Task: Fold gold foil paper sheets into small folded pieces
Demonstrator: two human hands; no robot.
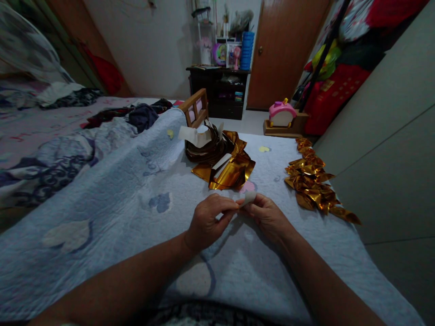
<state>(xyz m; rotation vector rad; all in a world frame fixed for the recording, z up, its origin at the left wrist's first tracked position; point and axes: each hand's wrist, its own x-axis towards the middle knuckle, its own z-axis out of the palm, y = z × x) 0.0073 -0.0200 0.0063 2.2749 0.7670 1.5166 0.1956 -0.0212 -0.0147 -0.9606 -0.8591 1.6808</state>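
Observation:
Between my two hands is a small piece of whitish paper [250, 197], its upper part standing out above the fingers. My right hand [268, 216] pinches it between thumb and fingers. From the other side, my left hand [212, 218] has its thumb and fingertips pressed together at the paper's left end. Just beyond the hands lies a loose heap of shiny gold foil sheets [234, 170], some with white undersides. A curled stack of dark-edged paper [205, 147] touches the heap's far left. To the right, a row of crumpled or folded gold foil pieces [311, 181] lies along the bed's edge.
A pale blue quilt [129, 226] with heart shapes covers the bed under my hands. Clothes [68, 154] lie bunched at left near a fan [29, 45]. Beyond the bed stand a dark cabinet [217, 97], a pink toy [282, 113] and a wooden door [285, 54].

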